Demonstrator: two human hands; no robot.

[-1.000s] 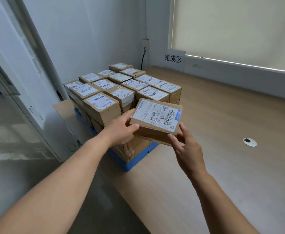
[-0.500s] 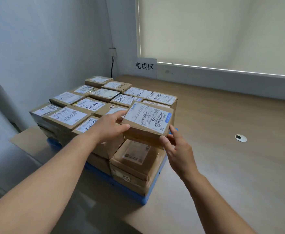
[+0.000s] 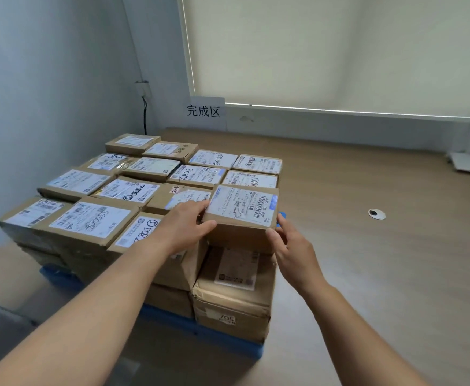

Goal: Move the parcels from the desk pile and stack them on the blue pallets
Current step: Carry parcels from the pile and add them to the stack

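the wooden surface (image 3: 367,288) bears a blue pallet (image 3: 169,319) stacked with parcels (image 3: 91,221), a round white disc (image 3: 376,213) well apart.

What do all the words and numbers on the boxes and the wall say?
"完成区": wall sign.
"5-30", "D5 AB5": label of the held parcel.
"705": handwritten on the bottom front box.
Other labels' print and scribbles: too small or blurred.
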